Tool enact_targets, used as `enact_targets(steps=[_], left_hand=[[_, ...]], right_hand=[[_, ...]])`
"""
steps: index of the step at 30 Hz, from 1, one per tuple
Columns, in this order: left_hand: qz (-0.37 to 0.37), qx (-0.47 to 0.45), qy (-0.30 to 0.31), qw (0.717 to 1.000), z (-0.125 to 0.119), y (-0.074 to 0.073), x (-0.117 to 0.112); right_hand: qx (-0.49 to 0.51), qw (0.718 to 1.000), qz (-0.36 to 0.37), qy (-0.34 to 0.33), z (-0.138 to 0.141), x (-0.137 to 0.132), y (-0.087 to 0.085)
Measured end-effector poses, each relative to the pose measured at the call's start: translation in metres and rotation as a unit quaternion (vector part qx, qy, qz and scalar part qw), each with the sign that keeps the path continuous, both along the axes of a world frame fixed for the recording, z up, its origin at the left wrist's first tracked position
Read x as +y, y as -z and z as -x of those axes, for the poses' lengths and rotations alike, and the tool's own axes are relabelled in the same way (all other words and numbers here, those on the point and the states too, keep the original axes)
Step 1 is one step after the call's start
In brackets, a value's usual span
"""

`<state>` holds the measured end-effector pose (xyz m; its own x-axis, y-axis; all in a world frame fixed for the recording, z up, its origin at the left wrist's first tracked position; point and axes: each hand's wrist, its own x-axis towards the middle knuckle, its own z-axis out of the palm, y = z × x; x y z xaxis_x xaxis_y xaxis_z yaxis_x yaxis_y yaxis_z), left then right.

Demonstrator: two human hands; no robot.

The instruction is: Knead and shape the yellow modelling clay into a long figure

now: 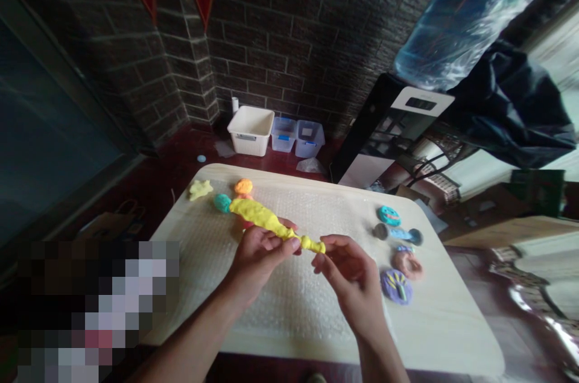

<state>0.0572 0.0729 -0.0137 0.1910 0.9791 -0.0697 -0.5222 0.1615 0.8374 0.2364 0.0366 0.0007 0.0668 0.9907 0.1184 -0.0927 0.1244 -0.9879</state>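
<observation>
A long yellow piece of modelling clay [256, 214], broad and flat at its far left and lumpy and narrow at its right, slants above the table. Fingers and thumb of my left hand [260, 253] are closed around its narrow middle. At the knobbly right tip, my right hand [355, 274] pinches the clay between thumb and fingers. Near the broad end are a teal clay lump [221, 202], an orange clay lump [243, 186] and a pale yellow clay shape [199, 190]. A bit of red or pink shows beneath the yellow clay, mostly hidden.
Bubble wrap [312, 304] covers much of the table [452, 322]. At the right lie a teal disc [389, 215], a grey-blue dumbbell shape [398, 234], a pink ring [409, 265] and a purple disc [397, 286]. Beyond are a white basket [251, 129] and a water dispenser [384, 129].
</observation>
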Motion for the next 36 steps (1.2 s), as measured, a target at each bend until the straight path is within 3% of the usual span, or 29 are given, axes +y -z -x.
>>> enact_targets(steps=[8,14,26,36], left_hand=[[0.004,-0.02,0.056,0.998,-0.003,-0.012,0.0],[-0.027,0.024,0.046,0.998,0.0,-0.013,-0.002],[-0.039,0.026,0.059,0.997,0.004,-0.011,-0.002],[-0.026,-0.001,0.074,0.997,0.001,-0.022,-0.003]], right_hand=[[-0.012,0.999,-0.03,-0.02,-0.002,0.002,0.001],[-0.017,0.999,-0.039,-0.027,0.004,0.001,-0.002],[-0.025,0.998,-0.045,-0.039,0.009,0.001,-0.005],[-0.016,0.998,-0.021,-0.051,0.004,-0.002,-0.008]])
